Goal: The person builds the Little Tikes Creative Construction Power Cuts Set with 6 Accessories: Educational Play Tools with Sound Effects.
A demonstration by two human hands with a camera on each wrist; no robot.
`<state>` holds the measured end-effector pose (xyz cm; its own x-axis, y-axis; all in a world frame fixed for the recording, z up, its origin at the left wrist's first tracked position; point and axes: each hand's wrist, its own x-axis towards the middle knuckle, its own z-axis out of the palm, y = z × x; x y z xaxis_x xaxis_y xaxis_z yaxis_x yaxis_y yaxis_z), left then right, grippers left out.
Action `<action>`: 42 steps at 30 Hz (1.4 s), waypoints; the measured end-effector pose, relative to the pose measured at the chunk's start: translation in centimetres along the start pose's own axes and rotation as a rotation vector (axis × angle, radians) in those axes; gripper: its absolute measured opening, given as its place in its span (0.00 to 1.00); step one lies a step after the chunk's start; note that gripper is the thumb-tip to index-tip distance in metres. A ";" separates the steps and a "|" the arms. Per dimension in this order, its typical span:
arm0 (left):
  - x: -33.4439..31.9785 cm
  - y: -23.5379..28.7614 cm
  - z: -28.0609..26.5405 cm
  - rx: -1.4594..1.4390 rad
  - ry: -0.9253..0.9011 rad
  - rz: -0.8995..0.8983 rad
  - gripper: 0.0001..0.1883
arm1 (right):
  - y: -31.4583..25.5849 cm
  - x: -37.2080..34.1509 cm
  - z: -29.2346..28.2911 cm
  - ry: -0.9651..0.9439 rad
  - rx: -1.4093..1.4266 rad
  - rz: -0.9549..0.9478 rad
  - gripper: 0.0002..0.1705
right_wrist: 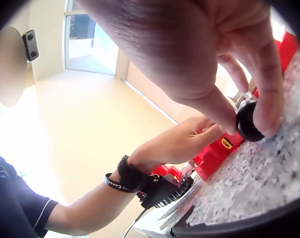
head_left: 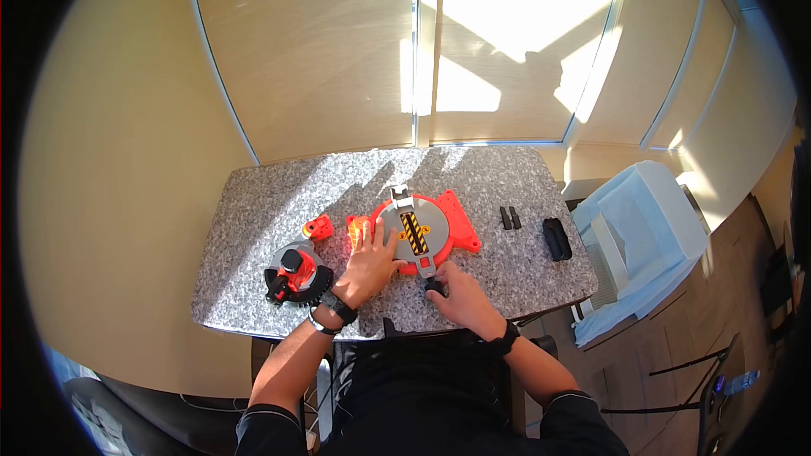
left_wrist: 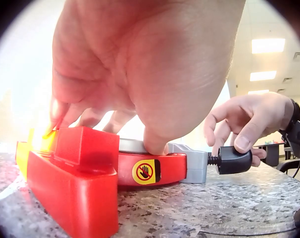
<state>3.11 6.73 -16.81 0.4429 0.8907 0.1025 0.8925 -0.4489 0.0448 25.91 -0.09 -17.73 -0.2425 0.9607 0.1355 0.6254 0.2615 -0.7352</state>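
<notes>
While my left hand (head_left: 369,268) is spreading over the red base (head_left: 460,224), fingers outstretched rather than curled, its thumb is pressing at the near rim. My right hand (head_left: 469,302) is pinching the black knob (left_wrist: 235,161), which is sticking out from the base's near end on a ridged stem (left_wrist: 214,160). I am judging this to be a turning or seating step, though I cannot tell which; for it to go well, I should be working the knob evenly, in line with its stem, and pressing steadily so the base isn't sliding.

The speckled counter (head_left: 507,304) is carrying the base, with a toy saw (head_left: 304,279) sitting to its left and two black clips (head_left: 510,218) lying to its right. Beyond the base, sunlight is falling across pale blinds (head_left: 312,59); far to its right, a pale blue cover (head_left: 659,211) is hanging beside the counter.
</notes>
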 end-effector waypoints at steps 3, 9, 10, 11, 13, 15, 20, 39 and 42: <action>0.0 -0.1 0.1 -0.002 0.006 0.003 0.40 | 0.4 0.0 0.4 0.008 0.009 -0.022 0.29; 0.1 -0.1 0.3 0.004 0.004 0.000 0.40 | -0.2 -0.1 0.1 0.068 -0.039 -0.106 0.30; 0.1 -0.1 0.3 0.003 0.004 -0.002 0.40 | -0.3 -0.1 0.0 0.068 -0.039 -0.106 0.30; 0.1 -0.1 0.3 0.003 0.004 -0.002 0.40 | -0.5 0.0 -0.2 0.050 -0.035 -0.074 0.30; 0.1 -0.1 0.3 0.003 0.002 -0.003 0.40 | -0.9 0.0 -0.6 0.033 -0.031 -0.042 0.29; 0.0 0.0 0.1 0.000 0.002 -0.004 0.40 | -1.3 0.0 -1.0 -0.053 0.052 0.097 0.29; 0.0 -0.1 0.4 0.001 0.016 0.004 0.40 | -0.2 -0.1 -0.2 0.009 0.016 -0.003 0.29; 0.0 -0.1 0.2 -0.028 -0.002 -0.006 0.40 | -0.4 0.0 0.1 0.071 -0.066 -0.086 0.30; 0.1 0.0 0.1 -0.030 -0.008 -0.007 0.40 | -0.6 -0.1 0.0 0.063 -0.081 -0.071 0.31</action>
<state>3.15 6.78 -16.91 0.4371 0.8944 0.0942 0.8927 -0.4443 0.0755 25.55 -0.33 -17.36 -0.2428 0.9428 0.2286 0.6666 0.3334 -0.6667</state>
